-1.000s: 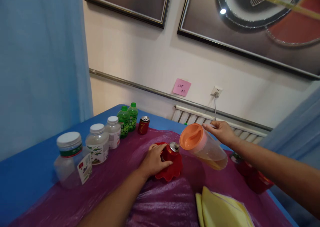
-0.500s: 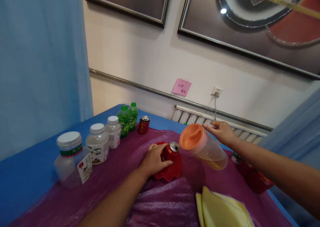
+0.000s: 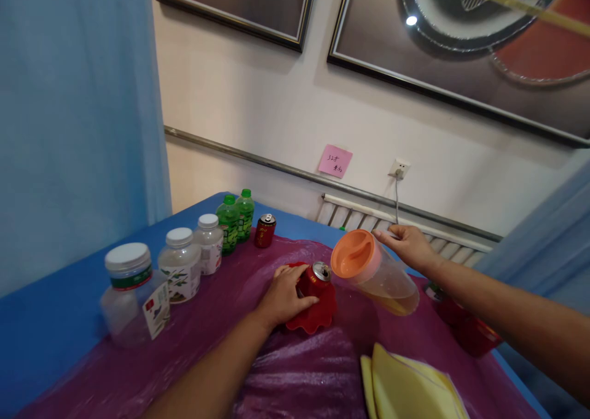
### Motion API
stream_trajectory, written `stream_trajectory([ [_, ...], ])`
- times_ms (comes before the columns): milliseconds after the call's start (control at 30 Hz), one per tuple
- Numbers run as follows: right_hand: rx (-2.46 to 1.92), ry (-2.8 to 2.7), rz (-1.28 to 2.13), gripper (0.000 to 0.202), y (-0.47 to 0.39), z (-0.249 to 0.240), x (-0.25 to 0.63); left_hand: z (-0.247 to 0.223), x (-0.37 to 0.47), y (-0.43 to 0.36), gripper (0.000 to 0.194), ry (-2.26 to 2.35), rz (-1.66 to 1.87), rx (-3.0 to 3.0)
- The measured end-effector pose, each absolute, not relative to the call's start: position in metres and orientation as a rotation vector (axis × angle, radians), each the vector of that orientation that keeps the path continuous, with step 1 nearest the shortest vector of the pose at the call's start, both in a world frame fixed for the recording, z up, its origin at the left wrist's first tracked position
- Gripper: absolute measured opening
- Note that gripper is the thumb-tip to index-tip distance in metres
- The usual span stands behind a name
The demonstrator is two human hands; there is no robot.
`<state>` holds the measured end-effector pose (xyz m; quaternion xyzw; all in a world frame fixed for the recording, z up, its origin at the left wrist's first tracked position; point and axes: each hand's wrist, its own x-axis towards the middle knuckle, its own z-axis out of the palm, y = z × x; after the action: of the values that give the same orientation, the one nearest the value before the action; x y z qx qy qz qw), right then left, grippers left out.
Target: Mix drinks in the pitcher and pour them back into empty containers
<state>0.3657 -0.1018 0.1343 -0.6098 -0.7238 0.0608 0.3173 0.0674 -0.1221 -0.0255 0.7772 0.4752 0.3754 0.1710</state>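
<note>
My left hand (image 3: 288, 296) is wrapped round a red drink can (image 3: 314, 279) with an opened top. The can stands, leaning slightly, on a red scalloped mat or dish (image 3: 318, 314). To its right, my right hand (image 3: 410, 244) grips the handle of a clear plastic pitcher (image 3: 391, 284) with an orange lid (image 3: 354, 254). The pitcher is tilted with its lid towards the can, and some yellowish liquid lies low inside. The lid's edge is close to the can's top; whether liquid runs between them I cannot make out.
Along the left stand several clear jars (image 3: 179, 265) with white lids, two green bottles (image 3: 229, 225) and another red can (image 3: 265, 230). A folded yellow cloth (image 3: 410, 382) lies at the front on purple plastic sheeting (image 3: 295, 370). Red items (image 3: 474, 333) sit behind my right forearm.
Both hands stay almost where they were. The pitcher's lid end has dipped very slightly; the can keeps its place.
</note>
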Motion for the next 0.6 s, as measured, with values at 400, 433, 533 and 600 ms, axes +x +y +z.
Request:
stream_trajectory([
  [400, -1.595, -1.903, 0.174, 0.064, -0.1008, 0.1306, 0.3667, -0.0266, 0.0673, -0.1211, 0.069, 1.336, 1.067, 2.213],
  [433, -1.598, -1.902, 0.182, 0.064, -0.1008, 0.1304, 0.3667, -0.0265, 0.0673, -0.1212, 0.069, 1.339, 1.069, 2.211],
  [533, -1.604, -1.905, 0.197, 0.064, -0.1007, 0.1305, 0.3668, -0.0257, 0.0674, -0.1219, 0.070, 1.351, 1.058, 2.210],
  [600, -1.604, -1.912, 0.196, 0.064, -0.1005, 0.1307, 0.3669, -0.0252, 0.0675, -0.1222, 0.071, 1.358, 1.048, 2.209],
])
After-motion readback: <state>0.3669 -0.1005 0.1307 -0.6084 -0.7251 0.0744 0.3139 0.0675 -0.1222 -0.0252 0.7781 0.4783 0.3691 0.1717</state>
